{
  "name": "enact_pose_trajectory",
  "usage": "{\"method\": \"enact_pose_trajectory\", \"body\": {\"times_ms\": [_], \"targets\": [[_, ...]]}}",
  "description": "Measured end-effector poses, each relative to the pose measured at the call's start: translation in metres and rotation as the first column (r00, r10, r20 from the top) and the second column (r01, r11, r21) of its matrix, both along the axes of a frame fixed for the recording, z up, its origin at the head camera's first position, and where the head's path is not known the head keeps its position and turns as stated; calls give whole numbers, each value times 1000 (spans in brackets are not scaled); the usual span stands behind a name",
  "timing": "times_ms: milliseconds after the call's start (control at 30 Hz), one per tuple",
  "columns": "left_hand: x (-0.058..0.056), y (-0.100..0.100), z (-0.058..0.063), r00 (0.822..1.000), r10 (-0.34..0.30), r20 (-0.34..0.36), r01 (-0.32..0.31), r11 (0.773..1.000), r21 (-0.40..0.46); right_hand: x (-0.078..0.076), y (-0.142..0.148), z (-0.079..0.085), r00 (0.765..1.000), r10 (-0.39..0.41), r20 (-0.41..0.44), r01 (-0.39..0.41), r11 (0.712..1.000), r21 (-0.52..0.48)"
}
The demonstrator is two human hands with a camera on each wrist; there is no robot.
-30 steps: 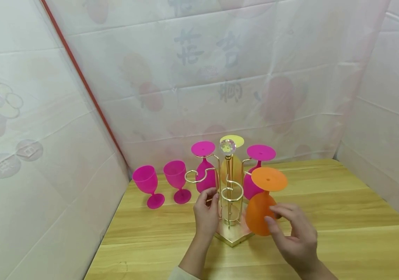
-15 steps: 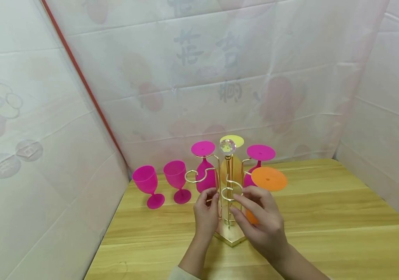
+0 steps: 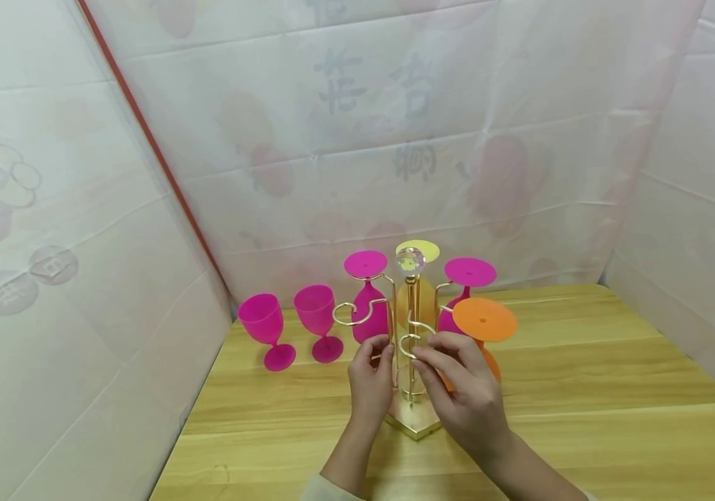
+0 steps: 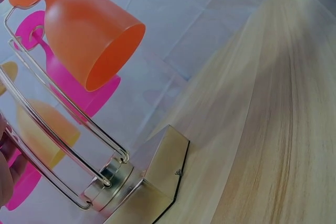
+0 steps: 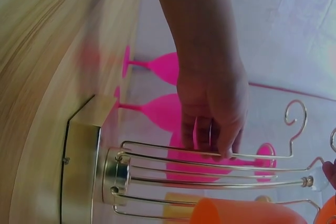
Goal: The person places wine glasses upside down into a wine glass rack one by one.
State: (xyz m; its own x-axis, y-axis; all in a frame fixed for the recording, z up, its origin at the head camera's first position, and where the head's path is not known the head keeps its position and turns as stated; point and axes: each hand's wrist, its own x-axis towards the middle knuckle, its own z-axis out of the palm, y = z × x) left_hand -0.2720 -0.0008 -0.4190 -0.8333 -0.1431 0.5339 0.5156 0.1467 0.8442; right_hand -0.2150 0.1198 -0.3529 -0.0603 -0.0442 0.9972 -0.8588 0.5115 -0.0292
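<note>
A gold wire goblet rack [image 3: 415, 421] with a crystal ball on top stands on the table. My left hand [image 3: 370, 383] pinches one of its wire uprights on the left side. At the rack's front, my right hand [image 3: 466, 396] has thumb and fingertips on the curled front hook [image 3: 409, 346]. Just behind that hand, an orange goblet [image 3: 484, 319] hangs upside down by its foot; the left wrist view shows its bowl [image 4: 86, 30] off the table. Also upside down on the rack are a yellow goblet [image 3: 426, 249] and two magenta goblets, left [image 3: 370, 313] and right [image 3: 470, 272].
Two magenta goblets, one at the far left [image 3: 262, 318] and one nearer the rack [image 3: 315, 309], stand upright on the wooden table [image 3: 583, 390]. A bare hook [image 3: 347, 316] juts out at the rack's left. Printed white sheeting [image 3: 370, 202] encloses the table's back and sides.
My right hand has let go of the orange goblet's bowl and moved left to the front hook. The orange goblet stays hanging; my left hand keeps its place on the upright.
</note>
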Motion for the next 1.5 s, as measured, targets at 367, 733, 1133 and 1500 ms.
{"method": "enact_pose_trajectory", "body": {"times_ms": [367,733,1133,1500], "targets": [[-5,4,-6,1000,-9,21,9,1000,-4,-2,10,1,1000,3,-25,-3,1000,0],[-19,10,-31,999,-45,-11,44,998,-34,-5,30,-2,998,68,-16,-69,997,-36],[-23,16,-29,997,-37,-71,28,991,-131,-14,55,-7,1000,15,1,-14,997,-71],[-26,16,-27,993,14,-120,-41,973,-227,-21,62,-11,999,-37,15,39,995,-96]]}}
